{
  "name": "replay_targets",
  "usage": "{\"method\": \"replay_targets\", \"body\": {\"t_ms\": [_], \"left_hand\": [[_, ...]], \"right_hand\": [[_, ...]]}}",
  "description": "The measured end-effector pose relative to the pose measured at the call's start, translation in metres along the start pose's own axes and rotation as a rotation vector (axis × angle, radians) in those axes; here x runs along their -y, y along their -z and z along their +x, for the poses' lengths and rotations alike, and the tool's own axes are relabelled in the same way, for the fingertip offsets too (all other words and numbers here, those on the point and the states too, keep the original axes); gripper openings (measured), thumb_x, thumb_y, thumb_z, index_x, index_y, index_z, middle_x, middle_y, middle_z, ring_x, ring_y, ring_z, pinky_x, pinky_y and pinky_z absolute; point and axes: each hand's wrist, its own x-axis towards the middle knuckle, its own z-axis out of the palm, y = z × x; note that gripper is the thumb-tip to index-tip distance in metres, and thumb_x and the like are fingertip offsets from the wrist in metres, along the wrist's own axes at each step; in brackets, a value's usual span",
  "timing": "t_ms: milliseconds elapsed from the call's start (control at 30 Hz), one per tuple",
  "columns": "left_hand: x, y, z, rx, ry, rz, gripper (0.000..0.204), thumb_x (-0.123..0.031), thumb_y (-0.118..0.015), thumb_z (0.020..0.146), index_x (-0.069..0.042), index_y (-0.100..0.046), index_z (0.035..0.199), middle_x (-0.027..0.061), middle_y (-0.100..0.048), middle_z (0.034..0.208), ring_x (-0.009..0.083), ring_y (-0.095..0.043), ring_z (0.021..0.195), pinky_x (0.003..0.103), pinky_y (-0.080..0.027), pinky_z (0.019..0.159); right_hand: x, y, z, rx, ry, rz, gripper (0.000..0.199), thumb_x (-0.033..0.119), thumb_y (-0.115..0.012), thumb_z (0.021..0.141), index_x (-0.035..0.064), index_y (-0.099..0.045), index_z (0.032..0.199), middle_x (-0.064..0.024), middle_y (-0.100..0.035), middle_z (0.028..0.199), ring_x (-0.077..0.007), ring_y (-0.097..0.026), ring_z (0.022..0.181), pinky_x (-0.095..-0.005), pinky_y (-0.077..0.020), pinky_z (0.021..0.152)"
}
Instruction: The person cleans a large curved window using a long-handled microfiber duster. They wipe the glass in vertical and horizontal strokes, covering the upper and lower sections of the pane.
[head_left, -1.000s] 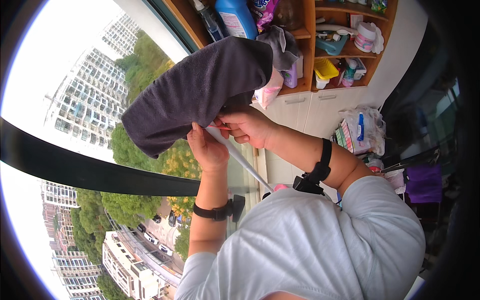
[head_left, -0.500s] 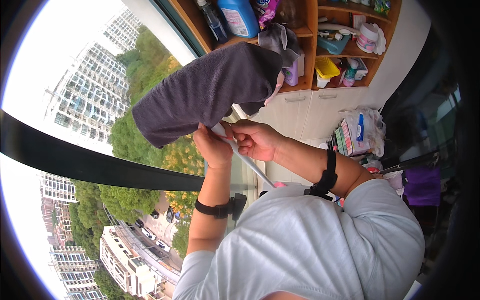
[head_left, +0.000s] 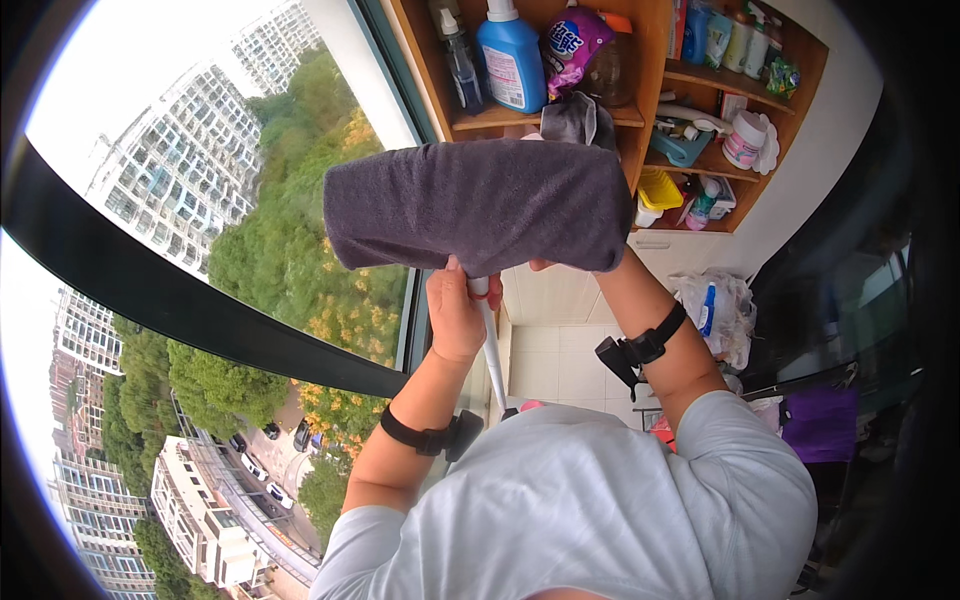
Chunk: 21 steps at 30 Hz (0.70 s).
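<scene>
Swung nearly level, the dark cloth [head_left: 480, 205], likely soft and light, sits just above the left grip [head_left: 457, 315] clasping the white pole [head_left: 493, 365], probably the firmer hold, the right grip [head_left: 541, 265] too hidden to judge.

The left hand [head_left: 457, 315] grips a white pole [head_left: 494, 365] just under a dark grey towel [head_left: 478, 205], its thumb against the towel's lower edge. The towel spreads crosswise over the pole's top, directly above the grip. A red strip [head_left: 480, 296] shows on the pole at the grip. Right of it, the right hand [head_left: 541, 266] is mostly hidden behind the towel. Below the grip, the pole slants down toward the person's light grey shirt [head_left: 570, 500]. Beyond the grip, wooden shelves [head_left: 655, 60] hold a blue bottle [head_left: 512, 65]; a window [head_left: 290, 230] lies to its left.
</scene>
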Motion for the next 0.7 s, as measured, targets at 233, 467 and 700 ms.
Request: {"method": "replay_targets", "body": {"t_ms": [233, 467, 700], "left_hand": [[-0.010, 0.007, -0.024, 0.316, 0.207, -0.272, 0.047, -0.041, -0.040, 0.104, 0.000, -0.060, 0.117, 0.0113, -0.067, 0.086, 0.0187, -0.062, 0.073, 0.030, -0.050, 0.064], [-0.023, 0.023, -0.040, 0.148, 0.150, 0.206, 0.054, -0.035, -0.051, 0.101, -0.002, -0.044, 0.144, 0.0124, -0.053, 0.137, 0.0239, -0.055, 0.120, 0.036, -0.046, 0.102], [-0.019, 0.039, -0.051, -0.042, 0.538, -0.741, 0.056, -0.036, -0.049, 0.102, -0.002, -0.041, 0.145, 0.0144, -0.053, 0.136, 0.0246, -0.059, 0.116, 0.035, -0.051, 0.096]], "right_hand": [[0.023, -0.019, 0.011, 0.258, -0.090, 0.586, 0.067, 0.006, -0.080, 0.080, 0.0007, -0.051, 0.140, -0.0133, -0.056, 0.138, -0.0195, -0.054, 0.128, -0.0326, -0.0417, 0.112], [-0.035, -0.029, 0.040, 0.858, 0.289, 0.638, 0.055, 0.004, -0.087, 0.071, 0.0014, -0.062, 0.119, -0.0072, -0.053, 0.129, -0.0162, -0.038, 0.135, -0.0342, -0.0246, 0.116], [-0.046, -0.043, 0.019, 0.596, 0.035, 1.070, 0.055, -0.001, -0.073, 0.085, 0.0037, -0.048, 0.135, -0.0108, -0.063, 0.124, -0.0181, -0.066, 0.106, -0.0313, -0.0540, 0.095]]}}
